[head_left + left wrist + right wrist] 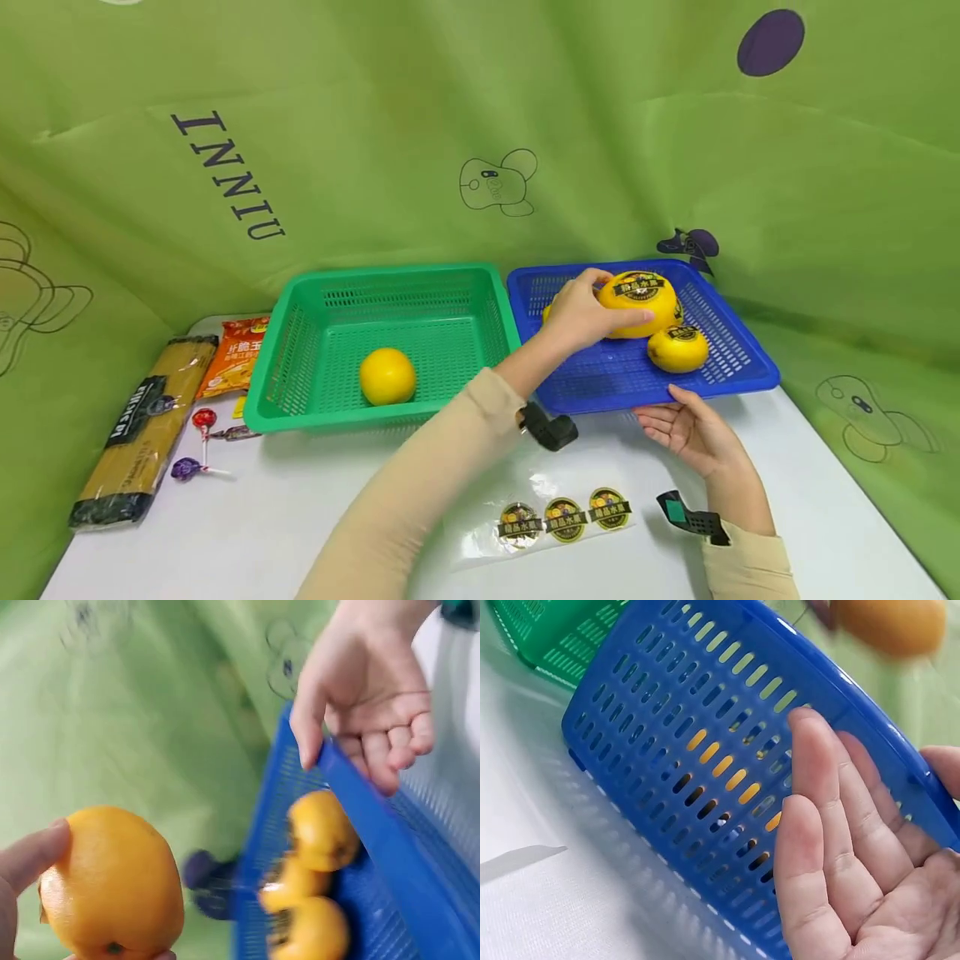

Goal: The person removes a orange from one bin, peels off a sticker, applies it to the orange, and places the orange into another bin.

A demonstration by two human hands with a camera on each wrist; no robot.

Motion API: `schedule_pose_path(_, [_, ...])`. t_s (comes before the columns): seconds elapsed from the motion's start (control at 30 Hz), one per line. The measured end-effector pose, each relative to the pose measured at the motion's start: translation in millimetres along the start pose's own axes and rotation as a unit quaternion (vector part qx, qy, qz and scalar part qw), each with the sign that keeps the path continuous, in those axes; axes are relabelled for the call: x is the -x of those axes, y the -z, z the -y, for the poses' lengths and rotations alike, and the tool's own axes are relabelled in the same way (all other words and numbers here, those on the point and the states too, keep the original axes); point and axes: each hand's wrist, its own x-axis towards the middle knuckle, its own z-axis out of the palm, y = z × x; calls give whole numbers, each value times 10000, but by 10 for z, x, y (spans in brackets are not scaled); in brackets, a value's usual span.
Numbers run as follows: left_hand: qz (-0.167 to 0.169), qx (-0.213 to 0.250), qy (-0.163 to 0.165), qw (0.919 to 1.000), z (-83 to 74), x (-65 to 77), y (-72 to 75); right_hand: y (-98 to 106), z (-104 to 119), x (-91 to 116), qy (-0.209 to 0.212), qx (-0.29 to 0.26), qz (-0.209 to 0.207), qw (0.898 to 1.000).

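My left hand [579, 315] grips a large round yellow fruit [649, 313] bearing a dark label, above the blue basket [592, 385]. In the left wrist view the thumb presses the side of this fruit [124, 881]. Three smaller yellow lemons [324, 831] sit in the basket; in the head view one labelled lemon [677, 350] lies near its front. My right hand [701, 437] pinches the basket's front rim, thumb on top and fingers beneath. Its fingers [806, 855] lie along the slotted outer wall [630, 690] in the right wrist view.
A green basket [258, 408] to the left holds one plain yellow fruit [387, 377]. Round stickers [565, 520] on a clear sheet lie in front. A noodle pack [146, 425], an orange snack bag [235, 357] and lollipops [186, 468] lie at the left. Green cloth [375, 167] hangs behind.
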Motion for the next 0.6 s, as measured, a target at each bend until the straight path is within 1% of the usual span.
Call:
schedule_pose_path(0.07, [74, 168, 490, 9986, 22, -251, -189, -5, -14, 8, 12, 183, -145, 9997])
schedule_pose_path(0.13, [181, 160, 838, 9962, 98, -439, -366, -16, -48, 6, 34, 299, -274, 9992])
schedule_pose_path(0.2, [371, -166, 1084, 9933, 205, -563, -510, -31, -94, -5, 40, 373, -364, 9986])
schedule_pose_path(0.27, [563, -524, 1191, 9899, 304, -625, -611, -56, -130, -11, 44, 457, -465, 9979])
schedule_pose_path(0.33, [786, -697, 1280, 9862, 384, -669, -668, -75, -143, -12, 31, 537, -566, 9969])
schedule_pose_path(0.4, [1022, -664, 1338, 9835, 437, -709, -689, -86, -130, -7, 14, 596, -678, 9959])
schedule_pose_path(0.47, [1224, -599, 1327, 9817, 467, -767, -702, -87, -102, 7, 13, 667, -767, 9948])
schedule_pose_path(0.6, [1580, -322, 1277, 9786, 441, -869, -744, -70, -19, 42, 72, 776, -864, 9932])
